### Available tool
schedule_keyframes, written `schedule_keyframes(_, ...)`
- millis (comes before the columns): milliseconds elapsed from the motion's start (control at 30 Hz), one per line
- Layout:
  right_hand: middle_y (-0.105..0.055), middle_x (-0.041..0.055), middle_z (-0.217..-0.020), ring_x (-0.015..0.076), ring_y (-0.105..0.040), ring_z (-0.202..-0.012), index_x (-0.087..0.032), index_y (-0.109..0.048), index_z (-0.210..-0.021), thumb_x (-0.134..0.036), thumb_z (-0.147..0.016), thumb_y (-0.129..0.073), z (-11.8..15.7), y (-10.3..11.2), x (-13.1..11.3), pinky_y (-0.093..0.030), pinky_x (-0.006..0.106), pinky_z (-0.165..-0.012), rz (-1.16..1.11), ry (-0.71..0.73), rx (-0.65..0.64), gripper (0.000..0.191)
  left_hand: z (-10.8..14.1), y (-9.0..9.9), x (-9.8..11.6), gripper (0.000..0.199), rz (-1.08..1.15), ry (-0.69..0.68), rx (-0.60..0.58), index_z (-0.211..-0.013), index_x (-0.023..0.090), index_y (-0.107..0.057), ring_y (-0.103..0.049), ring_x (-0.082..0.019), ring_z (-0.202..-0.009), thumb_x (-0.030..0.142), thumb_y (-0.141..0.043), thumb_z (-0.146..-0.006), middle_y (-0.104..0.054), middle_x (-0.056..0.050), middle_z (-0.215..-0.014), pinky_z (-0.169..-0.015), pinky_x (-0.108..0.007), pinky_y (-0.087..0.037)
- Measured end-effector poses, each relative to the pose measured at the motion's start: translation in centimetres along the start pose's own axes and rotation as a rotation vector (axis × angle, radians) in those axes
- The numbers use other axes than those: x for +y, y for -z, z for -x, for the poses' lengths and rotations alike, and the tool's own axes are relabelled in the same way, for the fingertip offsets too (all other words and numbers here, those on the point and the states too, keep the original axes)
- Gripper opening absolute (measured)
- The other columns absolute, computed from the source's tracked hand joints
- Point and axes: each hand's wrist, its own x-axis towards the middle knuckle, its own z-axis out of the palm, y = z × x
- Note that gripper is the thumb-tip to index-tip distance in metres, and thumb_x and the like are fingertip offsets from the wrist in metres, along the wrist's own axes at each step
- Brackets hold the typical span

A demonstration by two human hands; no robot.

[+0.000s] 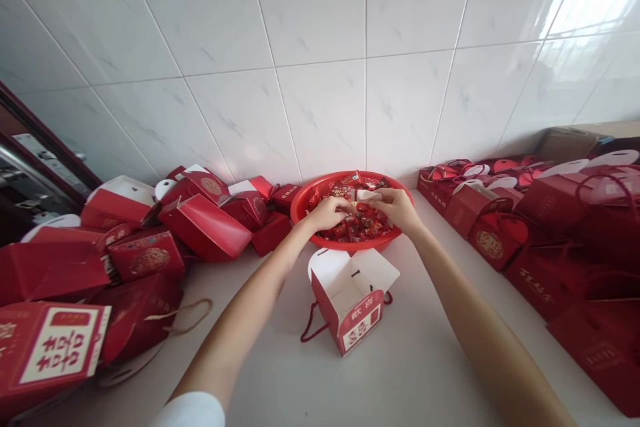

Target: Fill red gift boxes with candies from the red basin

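Observation:
A red plastic basket (300, 208) full of small red-wrapped pieces (367, 227) stands against the tiled wall. Over its left part, my left hand (331, 212) reaches down with bent fingers at the wrapped pieces; whether anything is between them is hidden. My right hand (397, 208) pinches a small white packet (369, 195) above the basket's right part. In front of the basket, between my forearms, stands an open red box (327, 303) with white inside, its flaps spread and dark red cord handles hanging at its sides. Its inside looks bare.
Many red boxes (207, 227) lie jumbled on the left, some with open flaps. Rows of red boxes with cord handles (495, 240) stand on the right. Behind those is a brown carton (567, 143). White tiles (320, 113) form the wall at the back.

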Motion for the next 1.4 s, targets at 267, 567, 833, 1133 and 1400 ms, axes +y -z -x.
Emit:
schedule_keyframes(267, -0.079, 0.0044, -0.094, 0.0194, -0.067, -0.076, -0.024, -0.082, -0.094, -0.016, -0.071, -0.066, -0.1, -0.1, 0.4, -0.052, 0.029, -0.069, 0.163, 0.087, -0.084, 0.03, 0.6, 0.3, 0.6, 0.026, 0.455, 0.102, -0.037, -0.093, 0.017, -0.078, -0.073, -0.021, -0.087, 0.039, -0.065, -0.086, -0.079, -0.006, -0.091, -0.089, -0.037, -0.057)
schedule_keyframes(567, -0.075, 0.0014, -0.08, 0.0158, -0.062, -0.06, -0.024, -0.072, -0.124, -0.013, -0.071, -0.061, 0.2, 0.0, 0.3, -0.048, 0.029, -0.063, 0.377, 0.046, -0.139, 0.055, -1.0, 0.8, -2.3, 0.029, 0.454, 0.182, 0.564, -0.108, 0.017, -0.068, -0.071, -0.022, -0.105, 0.027, -0.07, -0.08, -0.075, -0.009, -0.111, -0.092, -0.034, -0.056)
schedule_keyframes(833, -0.076, 0.0068, -0.102, 0.0224, -0.067, -0.08, -0.023, -0.075, -0.108, -0.021, -0.077, -0.064, 0.0, -0.4, 0.5, -0.05, 0.034, -0.073, 0.45, -0.006, -0.079, 0.033, -1.4, 1.2, -3.5, 0.055, 0.255, 0.328, 0.606, -0.131, 0.021, -0.057, -0.067, -0.024, -0.116, 0.019, -0.066, -0.077, -0.066, -0.013, -0.132, -0.093, -0.033, -0.054)
schedule_keyframes(1133, -0.077, 0.0041, -0.103, 0.0223, -0.069, -0.093, -0.022, -0.075, -0.098, -0.017, -0.078, -0.062, 0.2, -0.4, 0.2, -0.051, 0.031, -0.077, 0.411, -0.004, -0.071, 0.025, -0.4, -0.3, -0.5, 0.021, -0.334, 0.128, -0.235, -0.09, 0.021, -0.076, -0.068, -0.024, -0.089, 0.032, -0.073, -0.072, -0.075, -0.005, -0.099, -0.078, -0.03, -0.05)
schedule_keyframes(1400, -0.077, 0.0043, -0.104, 0.0225, -0.069, -0.097, -0.022, -0.075, -0.097, -0.016, -0.079, -0.062, 0.3, -0.3, -0.2, -0.051, 0.031, -0.08, 0.417, -0.038, -0.091, 0.023, -0.2, -0.1, 0.4, 0.058, -0.404, 0.237, -0.329, -0.123, 0.021, -0.069, -0.067, -0.025, -0.092, 0.024, -0.075, -0.066, -0.073, -0.006, -0.105, -0.075, -0.028, -0.049)
